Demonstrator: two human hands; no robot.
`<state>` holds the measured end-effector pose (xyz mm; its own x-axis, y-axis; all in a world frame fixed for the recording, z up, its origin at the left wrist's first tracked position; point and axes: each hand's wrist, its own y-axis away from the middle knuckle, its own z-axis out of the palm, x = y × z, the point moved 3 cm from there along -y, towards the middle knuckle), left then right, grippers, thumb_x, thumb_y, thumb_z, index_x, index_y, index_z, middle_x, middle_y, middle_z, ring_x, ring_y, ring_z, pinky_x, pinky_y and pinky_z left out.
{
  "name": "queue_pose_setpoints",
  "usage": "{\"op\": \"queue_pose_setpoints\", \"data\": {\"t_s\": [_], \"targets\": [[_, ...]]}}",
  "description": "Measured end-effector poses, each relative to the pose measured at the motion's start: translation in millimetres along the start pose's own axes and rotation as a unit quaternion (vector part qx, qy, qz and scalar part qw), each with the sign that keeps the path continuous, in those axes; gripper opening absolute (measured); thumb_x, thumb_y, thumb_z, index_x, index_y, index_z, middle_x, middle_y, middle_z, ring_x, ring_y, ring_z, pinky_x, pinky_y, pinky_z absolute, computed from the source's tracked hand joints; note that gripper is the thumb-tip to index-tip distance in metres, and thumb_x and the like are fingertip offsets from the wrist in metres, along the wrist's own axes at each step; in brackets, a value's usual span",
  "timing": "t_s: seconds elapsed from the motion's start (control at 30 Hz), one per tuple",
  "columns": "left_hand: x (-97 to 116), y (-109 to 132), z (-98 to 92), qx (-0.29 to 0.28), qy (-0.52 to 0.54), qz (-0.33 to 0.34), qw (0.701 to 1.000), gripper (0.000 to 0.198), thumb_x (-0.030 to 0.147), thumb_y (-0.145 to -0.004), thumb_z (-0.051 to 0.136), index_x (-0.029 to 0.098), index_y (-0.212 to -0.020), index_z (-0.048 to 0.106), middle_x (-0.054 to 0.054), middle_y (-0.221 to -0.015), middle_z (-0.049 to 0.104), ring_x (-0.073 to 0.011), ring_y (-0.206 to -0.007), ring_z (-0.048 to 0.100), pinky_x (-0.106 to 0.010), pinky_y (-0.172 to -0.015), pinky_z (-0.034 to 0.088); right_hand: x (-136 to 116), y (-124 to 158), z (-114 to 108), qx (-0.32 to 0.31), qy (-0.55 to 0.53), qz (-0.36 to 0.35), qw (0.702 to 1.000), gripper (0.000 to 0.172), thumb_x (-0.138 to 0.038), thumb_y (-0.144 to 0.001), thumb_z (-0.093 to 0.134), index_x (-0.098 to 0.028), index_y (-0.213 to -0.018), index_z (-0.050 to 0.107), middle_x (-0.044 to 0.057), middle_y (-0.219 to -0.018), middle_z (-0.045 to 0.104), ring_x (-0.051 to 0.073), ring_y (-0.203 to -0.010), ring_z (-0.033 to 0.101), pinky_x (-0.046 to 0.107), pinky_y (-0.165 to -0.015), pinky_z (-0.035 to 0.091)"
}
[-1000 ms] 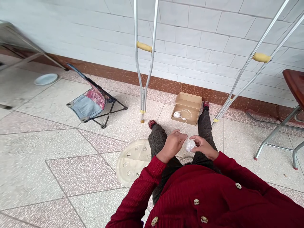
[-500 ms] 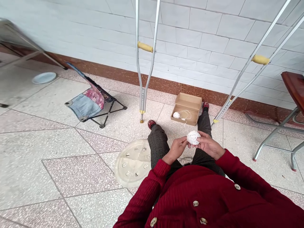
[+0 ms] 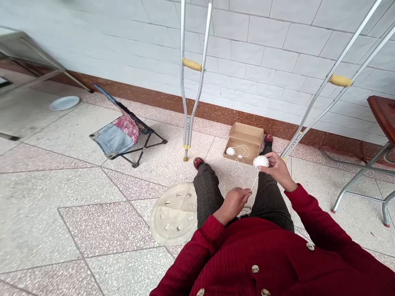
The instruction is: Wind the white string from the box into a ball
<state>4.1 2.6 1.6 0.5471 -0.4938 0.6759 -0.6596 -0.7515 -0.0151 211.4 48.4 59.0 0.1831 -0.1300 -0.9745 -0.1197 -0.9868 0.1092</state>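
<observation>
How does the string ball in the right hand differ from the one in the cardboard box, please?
The held ball looks larger than the boxed ball. The held ball is raised in the right hand; the boxed ball lies on the box floor. Both are white.

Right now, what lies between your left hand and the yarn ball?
The head view shows a white strand running from the left hand up to the yarn ball.
</observation>
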Motion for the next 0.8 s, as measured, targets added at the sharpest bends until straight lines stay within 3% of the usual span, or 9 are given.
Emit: {"op": "queue_pose_setpoints", "data": {"t_s": [0.07,0.17,0.27,0.33,0.4,0.47,0.6,0.67,0.8], "targets": [[3.2,0.3,-3.1,0.013,-0.047,0.016,0.999,0.033,0.028,-0.104,0.041,0.018,-0.088,0.068,-0.005,-0.079,0.07,-0.0177,-0.079,0.065,-0.028,-0.081,0.048,22.6,-4.0,5.9,-0.008,0.141,-0.014,0.99,0.05,-0.037,-0.061,0.085,-0.023,-0.101,0.059,-0.003,-0.079,0.066,0.015,-0.066,0.057,0.027,-0.061,0.043],[3.0,-1.0,-10.8,0.016,-0.119,0.061,0.991,0.029,0.022,-0.103,0.041,0.017,-0.093,0.068,-0.005,-0.079,0.07,-0.0174,-0.079,0.066,-0.036,-0.1,0.047,64.1,5.0,27.2,-0.095,0.195,0.016,0.976,0.046,-0.03,-0.061,0.082,-0.023,-0.1,0.061,-0.006,-0.071,0.059,0.013,-0.061,0.05,0.024,-0.058,0.036],[-2.4,-1.2,-20.7,-0.008,-0.175,0.104,0.979,0.023,0.016,-0.1,0.045,0.017,-0.093,0.067,-0.003,-0.078,0.069,-0.0172,-0.078,0.066,-0.042,-0.109,0.043,94.2,25.5,48.5,-0.213,0.09,0.099,0.968,0.047,-0.022,-0.056,0.08,-0.022,-0.099,0.061,-0.007,-0.068,0.056,0.012,-0.06,0.048,0.023,-0.057,0.035],[-7.8,-1.1,-28.5,-0.025,-0.2,0.125,0.972,0.02,0.013,-0.098,0.048,0.018,-0.093,0.066,-0.002,-0.078,0.067,-0.0174,-0.079,0.065,-0.044,-0.111,0.041,100.1,41.1,55.2,-0.287,-0.02,0.182,0.94,0.048,-0.022,-0.055,0.08,-0.021,-0.1,0.06,-0.007,-0.069,0.057,0.012,-0.061,0.049,0.023,-0.057,0.038],[-14.1,-2.4,-36.4,-0.034,-0.214,0.136,0.967,0.019,0.011,-0.097,0.049,0.018,-0.094,0.066,-0.002,-0.078,0.067,-0.0178,-0.081,0.066,-0.044,-0.112,0.04,92.3,55.2,53.9,-0.332,-0.123,0.228,0.907,0.05,-0.022,-0.056,0.08,-0.021,-0.102,0.061,-0.005,-0.075,0.06,0.013,-0.065,0.052,0.023,-0.059,0.04],[-20.4,-6.0,-43.0,-0.033,-0.206,0.133,0.969,0.02,0.011,-0.098,0.049,0.017,-0.093,0.067,-0.003,-0.081,0.069,-0.0182,-0.084,0.067,-0.044,-0.111,0.041,74.9,65.5,46.7,-0.343,-0.2,0.22,0.891,0.05,-0.02,-0.058,0.08,-0.021,-0.106,0.063,-0.003,-0.083,0.063,0.013,-0.072,0.054,0.023,-0.064,0.041],[-27.1,-19.3,-45.1,0.019,-0.113,0.091,0.989,0.023,0.021,-0.102,0.047,0.017,-0.099,0.069,-0.006,-0.095,0.074,-0.0187,-0.092,0.069,-0.04,-0.106,0.045,32.8,72.7,31.1,-0.275,-0.282,0.164,0.905,0.056,-0.016,-0.062,0.083,-0.023,-0.114,0.064,-0.001,-0.097,0.064,0.014,-0.084,0.056,0.024,-0.073,0.042],[-26.7,-26.3,-38.0,0.045,-0.049,0.068,0.995,0.025,0.026,-0.103,0.047,0.018,-0.102,0.07,-0.006,-0.098,0.075,-0.0189,-0.094,0.068,-0.037,-0.1,0.049,13.6,70.3,27.7,-0.241,-0.302,0.137,0.912,0.054,-0.018,-0.066,0.083,-0.025,-0.117,0.064,-0.001,-0.095,0.065,0.014,-0.081,0.056,0.024,-0.071,0.042],[-28.7,-31.4,-19.0,0.065,0.03,0.03,0.997,0.029,0.026,-0.103,0.046,0.018,-0.094,0.072,-0.005,-0.095,0.076,-0.0193,-0.092,0.068,-0.036,-0.096,0.05,-14.9,60.9,23.4,-0.225,-0.309,0.098,0.919,0.068,-0.019,-0.067,0.083,-0.028,-0.131,0.061,0.0,-0.095,0.068,0.016,-0.084,0.058,0.026,-0.074,0.044]]}}
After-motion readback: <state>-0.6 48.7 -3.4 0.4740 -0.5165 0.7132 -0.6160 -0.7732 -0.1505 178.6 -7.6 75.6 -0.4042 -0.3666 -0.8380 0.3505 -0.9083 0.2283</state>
